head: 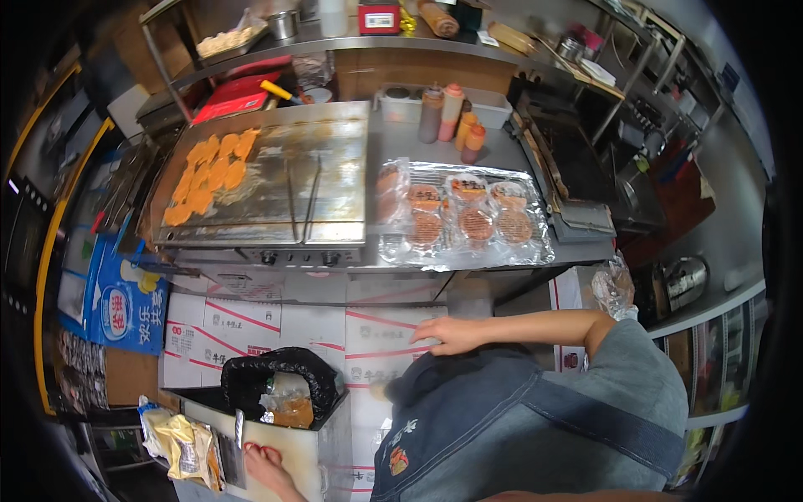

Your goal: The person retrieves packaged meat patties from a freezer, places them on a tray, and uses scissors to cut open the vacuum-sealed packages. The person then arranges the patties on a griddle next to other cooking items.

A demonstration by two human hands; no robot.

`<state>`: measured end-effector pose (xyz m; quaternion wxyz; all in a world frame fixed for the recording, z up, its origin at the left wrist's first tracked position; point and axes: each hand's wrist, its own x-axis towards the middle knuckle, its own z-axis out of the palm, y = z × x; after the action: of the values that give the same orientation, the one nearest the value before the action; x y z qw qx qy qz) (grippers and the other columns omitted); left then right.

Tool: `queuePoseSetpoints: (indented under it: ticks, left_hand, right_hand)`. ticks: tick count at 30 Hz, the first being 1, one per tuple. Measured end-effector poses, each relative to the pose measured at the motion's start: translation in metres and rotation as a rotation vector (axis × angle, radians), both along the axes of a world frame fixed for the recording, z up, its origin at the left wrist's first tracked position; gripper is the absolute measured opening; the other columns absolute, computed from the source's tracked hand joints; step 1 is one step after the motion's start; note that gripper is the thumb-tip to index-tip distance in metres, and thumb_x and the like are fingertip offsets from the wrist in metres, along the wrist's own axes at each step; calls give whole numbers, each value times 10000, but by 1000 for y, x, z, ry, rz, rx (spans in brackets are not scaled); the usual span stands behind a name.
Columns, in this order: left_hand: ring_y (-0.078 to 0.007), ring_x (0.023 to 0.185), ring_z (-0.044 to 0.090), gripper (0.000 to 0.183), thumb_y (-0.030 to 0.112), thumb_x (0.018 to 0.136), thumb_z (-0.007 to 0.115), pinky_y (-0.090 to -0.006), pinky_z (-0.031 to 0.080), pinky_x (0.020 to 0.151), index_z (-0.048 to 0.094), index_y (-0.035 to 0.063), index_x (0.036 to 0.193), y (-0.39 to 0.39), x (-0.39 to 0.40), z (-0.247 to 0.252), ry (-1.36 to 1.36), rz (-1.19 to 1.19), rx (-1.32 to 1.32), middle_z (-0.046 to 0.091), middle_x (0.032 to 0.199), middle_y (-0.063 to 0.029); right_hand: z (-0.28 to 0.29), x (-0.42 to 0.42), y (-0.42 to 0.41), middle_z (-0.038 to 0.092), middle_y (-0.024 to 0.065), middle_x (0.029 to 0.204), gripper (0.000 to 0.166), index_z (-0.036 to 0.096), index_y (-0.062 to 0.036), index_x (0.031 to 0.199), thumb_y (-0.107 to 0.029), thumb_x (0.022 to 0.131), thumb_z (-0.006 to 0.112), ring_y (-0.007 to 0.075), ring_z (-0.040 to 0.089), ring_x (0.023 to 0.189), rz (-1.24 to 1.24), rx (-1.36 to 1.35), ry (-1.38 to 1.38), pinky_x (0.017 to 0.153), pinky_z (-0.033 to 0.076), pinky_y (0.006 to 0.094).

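At the lower left, my left hand [270,472] has its fingers on the red handles of a pair of scissors [239,427], over a white cutting board [298,461]. A crumpled gold, white and blue plastic package [183,444] lies just left of the scissors. Beyond the board stands a bin lined with a black bag [323,376], with discarded packaging [288,408] inside. In front of my dark apron [467,398], my right hand [444,334] hangs in the air, its fingers apart and nothing seen in it.
Orange-coloured slices [216,172] lie on the flat-top griddle [339,157], with long tongs [312,197] near its front. To its right, a foil-covered tray [401,254] holds several wrapped patties [475,224]. Squeeze bottles [452,110] stand behind it. A steel shelf [351,42] crosses above.
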<state>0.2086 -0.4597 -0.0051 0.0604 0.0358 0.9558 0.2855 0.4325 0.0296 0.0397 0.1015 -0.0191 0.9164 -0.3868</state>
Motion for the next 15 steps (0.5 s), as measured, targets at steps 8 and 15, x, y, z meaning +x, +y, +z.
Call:
queuePoseSetpoints:
  ticks: [8,15]
  left_hand:
    - [-288,1067,540,411,149,663,727,-512,363,1027,602,94,1050,370,98,99,566,-1204,145,550,1144,-111]
    - [-232,997,555,374,116,768,583,-393,458,910,588,149,1141,572,212,128,624,-1701,384,561,1081,-72]
  right_hand:
    - [32,15,61,619,99,1125,387,461,-48,1311,-281,1002,445,171,619,989,-407,-1357,-341,829,513,312]
    - [43,160,207,514,69,1288,439,437,-90,1359,-217,955,553,181,519,1169,-781,-1630,-311,989,428,341]
